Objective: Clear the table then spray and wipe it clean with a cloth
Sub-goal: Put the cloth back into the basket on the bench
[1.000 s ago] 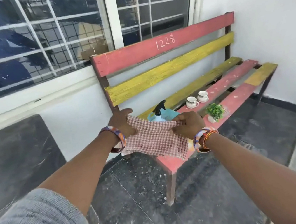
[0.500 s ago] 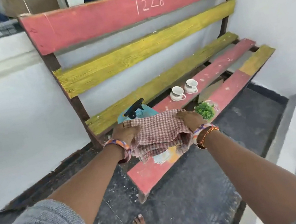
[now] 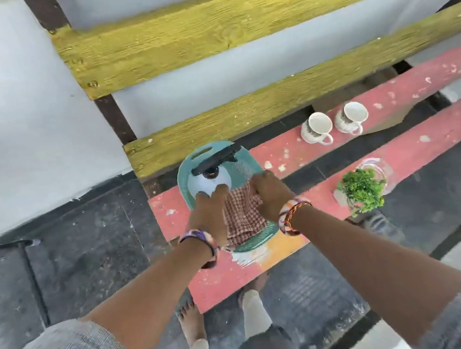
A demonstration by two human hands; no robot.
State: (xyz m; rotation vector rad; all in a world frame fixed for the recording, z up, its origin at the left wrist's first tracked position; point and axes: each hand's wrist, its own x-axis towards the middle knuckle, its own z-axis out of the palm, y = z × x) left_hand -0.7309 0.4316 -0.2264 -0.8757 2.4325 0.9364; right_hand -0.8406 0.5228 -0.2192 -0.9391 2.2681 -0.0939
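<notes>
Both hands press the cloth [image 3: 243, 214] onto the tray [image 3: 259, 237]; the left hand [image 3: 209, 211] touches the spray bottle [image 3: 211, 182], the right hand [image 3: 271, 195] lies just beside.

No legible text, labels, brands or numbers.

The two white ceramic cups [image 3: 333, 125] on the red-painted wooden seat slat [image 3: 408, 85] carry a dark printed band, too small and blurred to read as writing. The pale blue spray bottle with a black trigger head [image 3: 211, 177], the teal perforated plastic tray [image 3: 254, 240] and the yellow-painted wooden slats [image 3: 260, 24] show no markings.
</notes>
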